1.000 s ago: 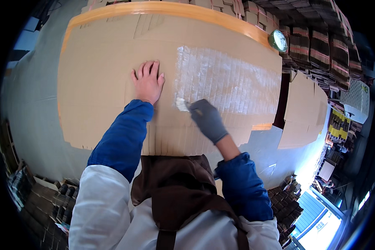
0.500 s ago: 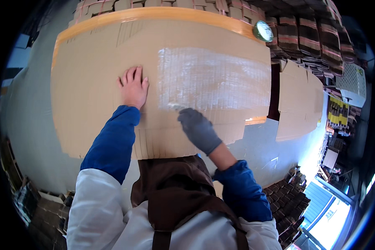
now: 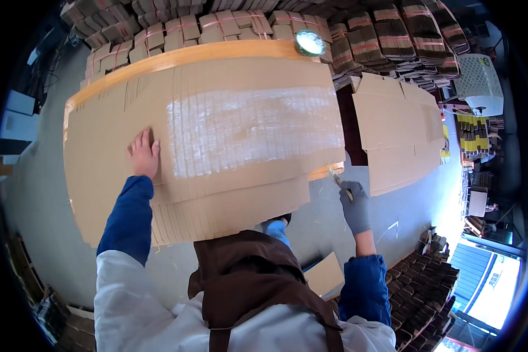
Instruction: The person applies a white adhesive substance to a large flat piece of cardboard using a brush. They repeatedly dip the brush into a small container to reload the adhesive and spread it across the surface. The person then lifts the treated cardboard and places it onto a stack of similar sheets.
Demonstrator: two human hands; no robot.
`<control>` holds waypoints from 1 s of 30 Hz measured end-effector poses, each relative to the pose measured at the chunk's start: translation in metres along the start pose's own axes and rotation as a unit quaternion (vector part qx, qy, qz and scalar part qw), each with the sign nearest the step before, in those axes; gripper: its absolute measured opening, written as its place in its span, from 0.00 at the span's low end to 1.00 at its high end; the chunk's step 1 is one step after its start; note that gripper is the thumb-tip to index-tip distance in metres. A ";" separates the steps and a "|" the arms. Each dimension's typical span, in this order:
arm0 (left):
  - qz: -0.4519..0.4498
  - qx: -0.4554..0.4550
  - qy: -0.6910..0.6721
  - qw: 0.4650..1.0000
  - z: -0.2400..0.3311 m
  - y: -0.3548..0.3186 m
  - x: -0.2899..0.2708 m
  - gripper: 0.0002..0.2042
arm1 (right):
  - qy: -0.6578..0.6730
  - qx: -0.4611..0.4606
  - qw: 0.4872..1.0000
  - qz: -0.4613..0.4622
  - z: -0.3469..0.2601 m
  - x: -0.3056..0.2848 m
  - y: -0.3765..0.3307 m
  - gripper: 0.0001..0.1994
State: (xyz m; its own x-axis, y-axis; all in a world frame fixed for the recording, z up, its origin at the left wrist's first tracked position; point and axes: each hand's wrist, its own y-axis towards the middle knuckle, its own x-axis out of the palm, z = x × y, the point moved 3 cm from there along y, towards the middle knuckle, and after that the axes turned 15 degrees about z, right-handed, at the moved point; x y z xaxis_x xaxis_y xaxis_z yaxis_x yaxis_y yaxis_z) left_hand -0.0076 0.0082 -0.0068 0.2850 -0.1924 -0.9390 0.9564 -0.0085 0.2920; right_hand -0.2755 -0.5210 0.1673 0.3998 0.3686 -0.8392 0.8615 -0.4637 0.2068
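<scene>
A large cardboard sheet (image 3: 108, 193) lies across a wooden-edged table (image 3: 229, 51). A glossy, whitish wet patch (image 3: 255, 126) covers its middle and right part. My bare left hand (image 3: 143, 155) rests on the sheet left of that patch, fingers stretched out and palm down. In a grey glove, my right hand (image 3: 355, 205) grips a paintbrush (image 3: 337, 178) by its handle. The brush tip is off the sheet, by the table's front right corner. A round green tub (image 3: 310, 43) with whitish contents stands on the table's far edge.
Folded cardboard (image 3: 399, 117) lies to the right, beyond a dark gap. Bundles of flattened cardboard (image 3: 234, 24) tied with pink straps line the back. A pale perforated crate (image 3: 479, 82) is at far right. More dark stacks (image 3: 416, 281) stand at lower right.
My right hand with the brush has moved right, from the patch's lower left to beyond the sheet's right front edge. My left hand stays flat on the cardboard. The view has shifted right.
</scene>
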 end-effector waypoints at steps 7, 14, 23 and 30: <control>0.090 0.125 -0.206 0.966 0.191 -0.025 -0.100 0.14 | 0.112 0.012 0.993 -0.029 0.107 -0.045 -0.045 0.08; -0.094 0.432 -0.666 0.601 0.573 -0.204 -0.309 0.10 | 0.136 0.097 0.981 -0.100 0.191 -0.084 -0.095 0.07; -0.130 0.211 -0.861 0.445 0.660 -0.271 -0.328 0.11 | 0.284 0.335 0.893 -0.098 0.300 -0.066 -0.187 0.12; -0.047 0.133 -0.873 0.466 0.644 -0.273 -0.277 0.08 | 0.324 0.367 0.841 -0.230 0.346 -0.020 -0.243 0.12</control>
State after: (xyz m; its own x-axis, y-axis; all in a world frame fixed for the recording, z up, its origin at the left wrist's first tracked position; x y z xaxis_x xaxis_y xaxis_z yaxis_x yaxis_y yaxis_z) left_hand -0.3892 -0.5686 0.2904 -0.4658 -0.6830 0.5626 0.8518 -0.1740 0.4941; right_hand -0.6019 -0.6948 -0.0402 0.3687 0.8966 -0.2455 0.6410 -0.4365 -0.6314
